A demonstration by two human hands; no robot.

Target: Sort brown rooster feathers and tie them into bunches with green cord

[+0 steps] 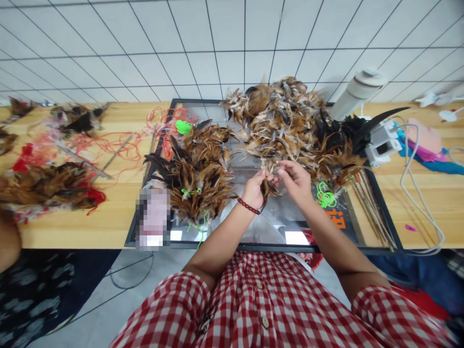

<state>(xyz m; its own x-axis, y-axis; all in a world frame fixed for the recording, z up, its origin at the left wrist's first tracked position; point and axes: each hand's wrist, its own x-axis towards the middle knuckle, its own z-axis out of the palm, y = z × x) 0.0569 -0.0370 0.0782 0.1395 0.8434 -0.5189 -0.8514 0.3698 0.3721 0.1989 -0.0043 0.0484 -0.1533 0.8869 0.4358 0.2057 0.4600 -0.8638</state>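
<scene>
My left hand, with a dark red bead bracelet at its wrist, is closed on a small bunch of brown feathers. The dark tips hang down below its fingers. Close beside it, my right hand has its fingertips pinched together at the quill ends; what they hold is too small to make out. Just beyond both hands spreads a big heap of loose brown and tan feathers. Left of them lies a pile of feather bundles, some tied with bright green string.
Under the work lies a black-framed glass panel. At right are green cord, thin sticks, a white charger block with cable, and a white bottle. Red string and feathers lie left, near another person's arm.
</scene>
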